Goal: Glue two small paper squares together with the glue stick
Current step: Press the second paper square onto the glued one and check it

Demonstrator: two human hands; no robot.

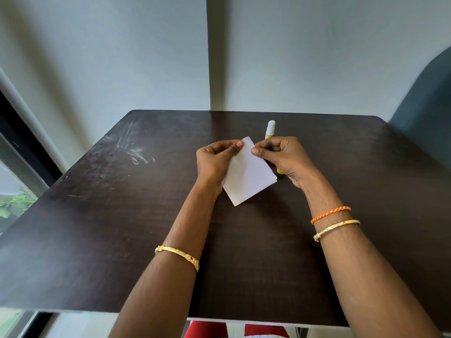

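The white paper squares (247, 175) are held stacked together above the dark table (122, 215), tilted like a diamond. A second edge shows at the right corner of the stack. My left hand (214, 161) pinches the stack's upper left edge between thumb and fingers. My right hand (284, 156) pinches the upper right edge with thumb and forefinger. The glue stick (269, 130), yellow with a white cap, lies on the table behind my right hand, which hides its middle. Its yellow base shows just below that hand.
The table stands against a pale wall with a vertical corner line. A window with green leaves is at the far left. A dark blue chair back (429, 101) rises at the right. Smudges (133, 147) mark the table's back left.
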